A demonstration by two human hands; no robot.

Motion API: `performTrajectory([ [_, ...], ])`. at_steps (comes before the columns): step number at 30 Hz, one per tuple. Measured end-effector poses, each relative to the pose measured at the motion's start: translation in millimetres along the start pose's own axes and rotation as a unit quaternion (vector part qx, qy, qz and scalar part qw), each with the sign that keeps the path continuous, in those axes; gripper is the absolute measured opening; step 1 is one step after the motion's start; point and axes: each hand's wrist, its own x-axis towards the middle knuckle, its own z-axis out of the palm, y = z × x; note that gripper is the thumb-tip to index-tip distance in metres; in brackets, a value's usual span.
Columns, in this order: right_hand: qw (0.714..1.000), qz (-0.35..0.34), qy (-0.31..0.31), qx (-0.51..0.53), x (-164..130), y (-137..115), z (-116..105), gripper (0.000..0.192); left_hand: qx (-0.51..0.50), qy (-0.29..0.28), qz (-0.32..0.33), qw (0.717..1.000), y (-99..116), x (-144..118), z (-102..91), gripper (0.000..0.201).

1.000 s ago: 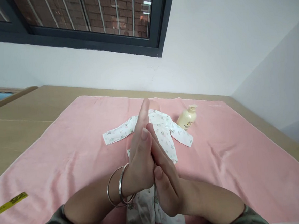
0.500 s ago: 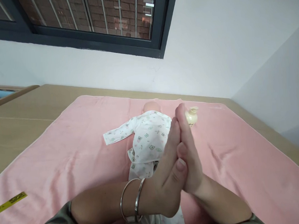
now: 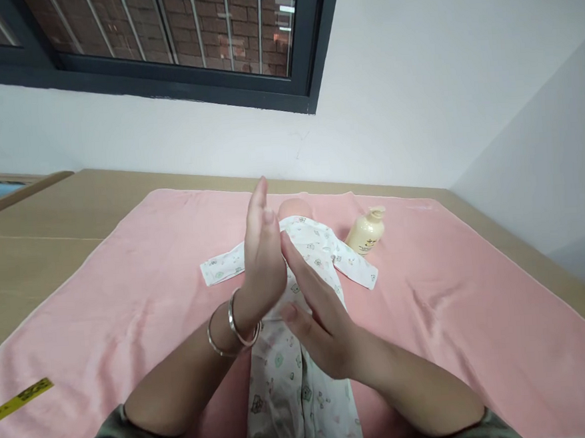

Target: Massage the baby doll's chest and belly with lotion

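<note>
Above soft doll [image 3: 297, 292] | left hand [image 3: 262, 254], right hand [image 3: 316, 311] flat, grip empty | fleecy pink blanket [image 3: 453, 301]

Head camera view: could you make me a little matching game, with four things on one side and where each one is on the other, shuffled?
Things:
1. lotion bottle
2. bangles
3. yellow tape
4. baby doll

Places:
A. lying lengthwise on the middle of the pink blanket
B. at the blanket's near left edge
C. on the left wrist
D. standing beside the doll's sleeve, on the right

Pairs: 1-D, 2-C, 3-B, 4-A
</note>
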Motion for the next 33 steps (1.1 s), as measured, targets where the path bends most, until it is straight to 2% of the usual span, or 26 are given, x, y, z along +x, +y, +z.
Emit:
performTrajectory([
  [2, 0.998, 0.040, 0.027, -0.034, 6, 18, -1, 0.065, 0.040, 0.020, -0.056, 0.997, -17, 18, -2.2, 0.045],
  [5, 0.985, 0.118, 0.058, -0.111, 21, 59, 0, 0.057, 0.084, -0.011, -0.108, 0.991, -45, 36, -2.7, 0.036],
  [8, 0.971, 0.161, 0.012, -0.178, 33, 95, 4, 0.058, 0.132, -0.028, -0.087, 0.987, -76, 41, 0.4, 0.032],
  [11, 0.963, 0.142, -0.046, -0.224, 38, 116, 6, 0.056, 0.204, -0.046, -0.063, 0.976, -108, 38, 1.4, 0.033],
  [15, 0.951, 0.144, -0.049, -0.268, 38, 136, -8, 0.049, 0.278, -0.064, -0.026, 0.958, -139, 34, -2.4, 0.035],
  [19, 0.935, 0.203, -0.038, -0.289, 40, 149, -23, 0.054, 0.301, -0.061, -0.006, 0.952, -148, 32, -3.9, 0.034],
  [21, 0.914, 0.252, -0.022, -0.317, 39, 145, -19, 0.061, 0.303, -0.062, -0.008, 0.951, -149, 31, -3.6, 0.034],
  [23, 0.899, 0.264, -0.026, -0.350, 37, 136, -10, 0.063, 0.303, -0.061, -0.016, 0.951, -149, 31, -3.7, 0.034],
  [26, 0.908, 0.195, -0.077, -0.363, 36, 129, -3, 0.055, 0.282, -0.055, -0.030, 0.957, -150, 31, -4.9, 0.035],
  [28, 0.920, 0.164, -0.106, -0.339, 39, 134, -10, 0.050, 0.263, -0.050, -0.035, 0.963, -150, 31, -5.7, 0.036],
  [31, 0.928, 0.190, -0.098, -0.306, 42, 146, -26, 0.050, 0.261, -0.047, -0.036, 0.963, -148, 31, -5.7, 0.035],
  [33, 0.918, 0.225, -0.070, -0.318, 43, 148, -29, 0.055, 0.269, -0.048, -0.037, 0.961, -147, 31, -5.2, 0.035],
])
